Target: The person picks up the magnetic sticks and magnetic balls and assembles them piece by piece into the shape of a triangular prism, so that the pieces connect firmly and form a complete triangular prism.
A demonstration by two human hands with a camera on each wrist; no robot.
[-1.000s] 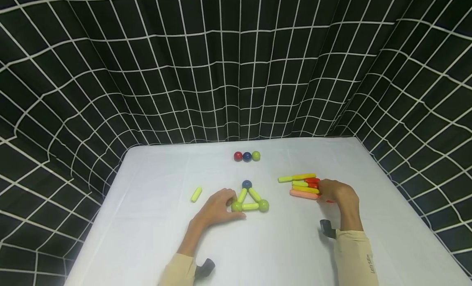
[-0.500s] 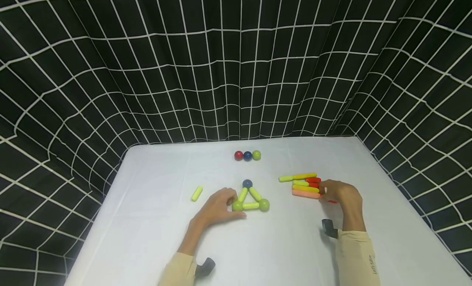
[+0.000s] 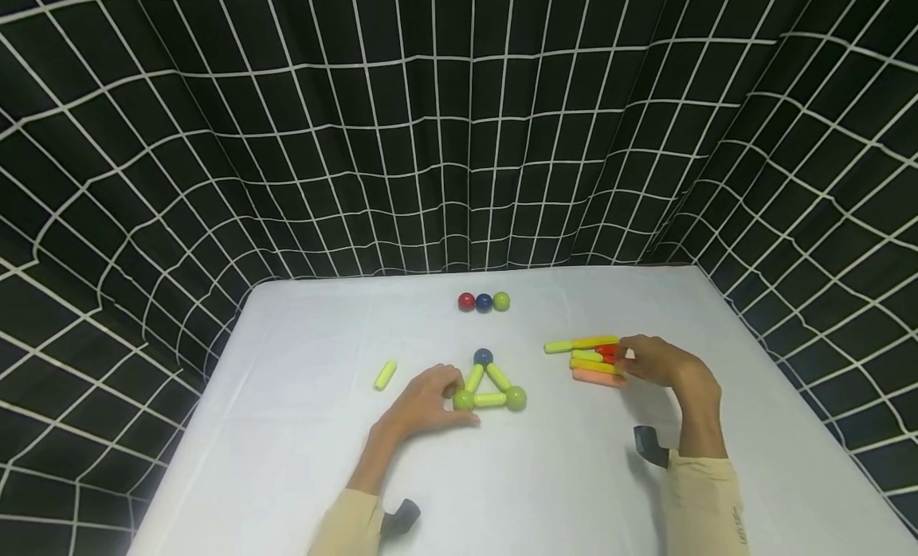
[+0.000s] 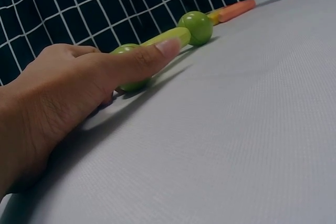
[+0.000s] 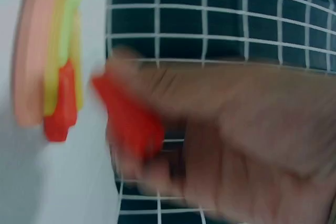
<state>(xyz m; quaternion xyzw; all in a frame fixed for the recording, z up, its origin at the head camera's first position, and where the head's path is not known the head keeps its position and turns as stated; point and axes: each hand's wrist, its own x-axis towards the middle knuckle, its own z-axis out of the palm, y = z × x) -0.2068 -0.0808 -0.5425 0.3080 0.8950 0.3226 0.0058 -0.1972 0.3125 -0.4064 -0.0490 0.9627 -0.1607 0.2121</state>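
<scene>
A triangle of short yellow-green sticks has a blue ball (image 3: 484,356) at its top and a green ball (image 3: 515,398) at its right corner. My left hand (image 3: 429,401) is curled round the left corner's green ball (image 3: 463,400), thumb in front. In the left wrist view the thumb partly covers that ball and lies by the bottom stick (image 4: 176,36). My right hand (image 3: 660,362), raised beside the pile of sticks, pinches a red stick-like piece (image 5: 128,116). That piece is blurred, and the hand hides it in the head view.
Yellow, salmon (image 3: 598,377), yellow-green and red sticks lie piled at the right. Red (image 3: 466,302), blue (image 3: 484,303) and green (image 3: 501,301) balls stand in a row at the back. One yellow-green stick (image 3: 385,375) lies left. Dark gridded cloth (image 3: 358,142) surrounds the white table (image 3: 545,476).
My right hand has lifted from the right end of the stick pile and shifted slightly right, taking a red piece with it. My left hand stays at the triangle's corner.
</scene>
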